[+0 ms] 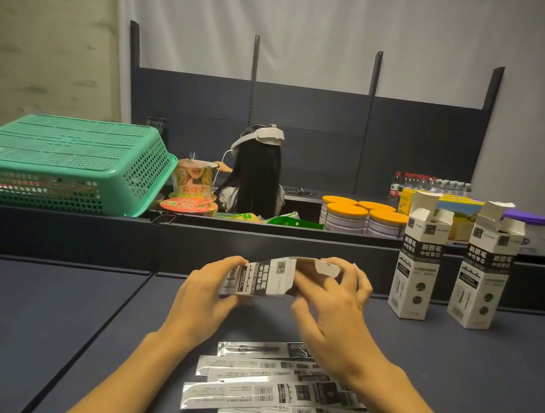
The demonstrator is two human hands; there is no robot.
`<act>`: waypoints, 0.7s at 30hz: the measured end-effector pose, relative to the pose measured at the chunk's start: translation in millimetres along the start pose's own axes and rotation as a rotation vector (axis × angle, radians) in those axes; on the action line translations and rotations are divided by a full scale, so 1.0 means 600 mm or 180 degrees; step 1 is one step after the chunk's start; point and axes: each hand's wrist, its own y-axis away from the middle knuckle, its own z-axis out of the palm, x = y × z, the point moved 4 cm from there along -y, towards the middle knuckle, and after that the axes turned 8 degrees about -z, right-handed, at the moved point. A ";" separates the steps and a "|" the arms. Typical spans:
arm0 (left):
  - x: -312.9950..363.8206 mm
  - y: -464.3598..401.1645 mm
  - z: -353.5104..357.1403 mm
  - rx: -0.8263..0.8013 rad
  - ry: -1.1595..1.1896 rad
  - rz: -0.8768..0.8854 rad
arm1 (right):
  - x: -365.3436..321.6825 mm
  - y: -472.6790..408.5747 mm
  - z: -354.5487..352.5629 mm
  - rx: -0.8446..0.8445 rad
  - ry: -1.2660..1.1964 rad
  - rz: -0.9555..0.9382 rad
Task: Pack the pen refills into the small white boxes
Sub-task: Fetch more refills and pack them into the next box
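Both hands hold one small white box (266,278) sideways above the dark surface (48,316), near the centre. The left hand (207,292) grips its bottom end; the right hand (331,301) pinches its open flap end with curled fingers. The pen refills (263,392) lie in flat packets at 6 o'clock, partly under the right wrist. Two more boxes (420,257) stand upright, flaps open, at 3 o'clock. A green basket (65,162) sits upside down at 10 o'clock.
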 end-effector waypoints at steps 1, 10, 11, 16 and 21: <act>-0.003 -0.001 -0.001 0.0023 0.0055 -0.0068 | 0.002 0.000 -0.002 0.0163 -0.0063 -0.0033; -0.023 -0.005 -0.008 0.0135 0.0304 -0.0401 | 0.060 0.002 -0.020 0.0085 -0.0301 0.0219; -0.023 -0.005 -0.007 0.0121 0.0304 -0.0406 | 0.069 0.008 -0.010 -0.0421 -0.0161 0.0347; -0.022 -0.004 -0.007 0.0075 0.0316 -0.0400 | 0.081 0.031 0.024 -0.2134 0.0223 0.0727; -0.015 -0.001 -0.011 0.0040 0.0376 -0.0384 | 0.074 0.037 0.029 -0.2435 0.0150 0.0694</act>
